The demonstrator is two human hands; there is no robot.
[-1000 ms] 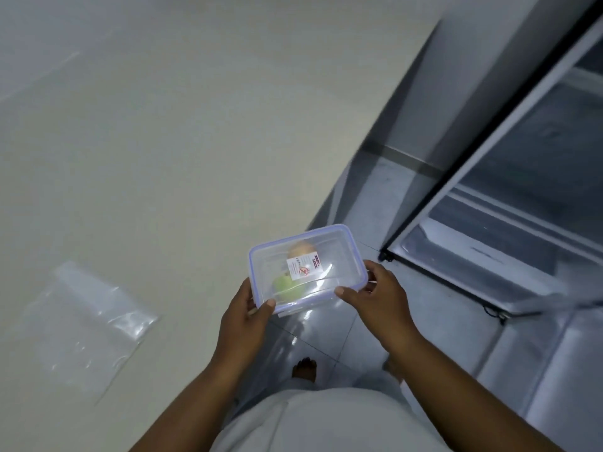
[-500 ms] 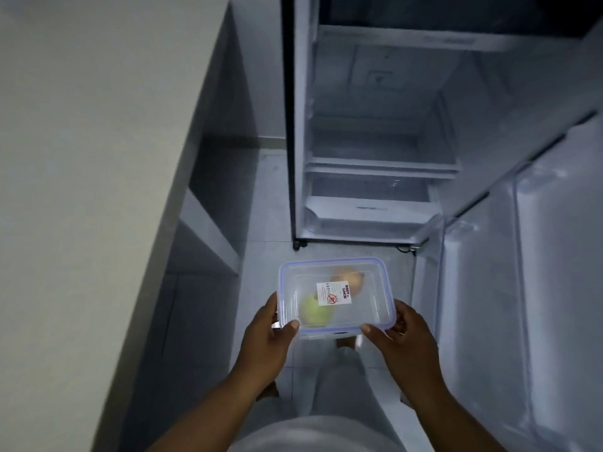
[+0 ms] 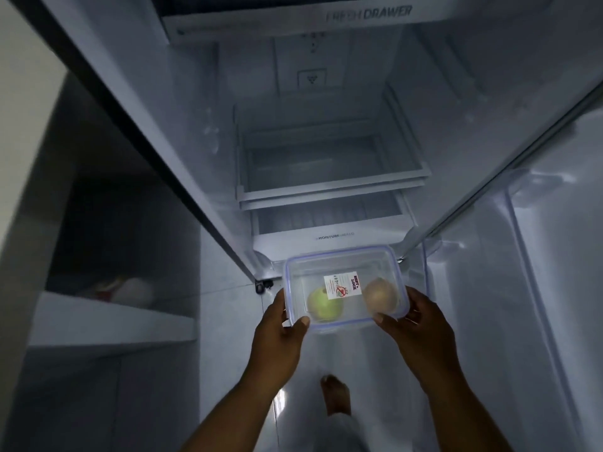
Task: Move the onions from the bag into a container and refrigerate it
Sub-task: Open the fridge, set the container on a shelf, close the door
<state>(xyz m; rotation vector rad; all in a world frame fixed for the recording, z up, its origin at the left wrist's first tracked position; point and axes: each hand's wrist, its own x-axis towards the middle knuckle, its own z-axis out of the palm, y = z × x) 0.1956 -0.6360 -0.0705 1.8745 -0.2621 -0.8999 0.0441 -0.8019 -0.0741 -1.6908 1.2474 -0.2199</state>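
A clear plastic container (image 3: 385,265) with a blue-rimmed lid and a white sticker is held level in front of the open fridge. Inside it lie a green round onion (image 3: 321,305) on the left and a brown onion (image 3: 380,293) on the right. My left hand (image 3: 282,334) grips the container's near left corner, thumb on the lid. My right hand (image 3: 414,324) grips the near right corner the same way. The fridge (image 3: 326,125) stands open ahead, its glass shelf (image 3: 332,187) bare.
The fridge door (image 3: 522,256) hangs open at the right with bare door bins. A crisper drawer (image 3: 332,236) sits just beyond the container. A counter edge and a lower shelf (image 3: 111,321) with a pale object are at the left. My bare foot (image 3: 334,396) is on the tiled floor.
I have turned from the counter to face the fridge and come closer. The container has moved forward toward the fridge opening, and the two onions inside now lie further apart.
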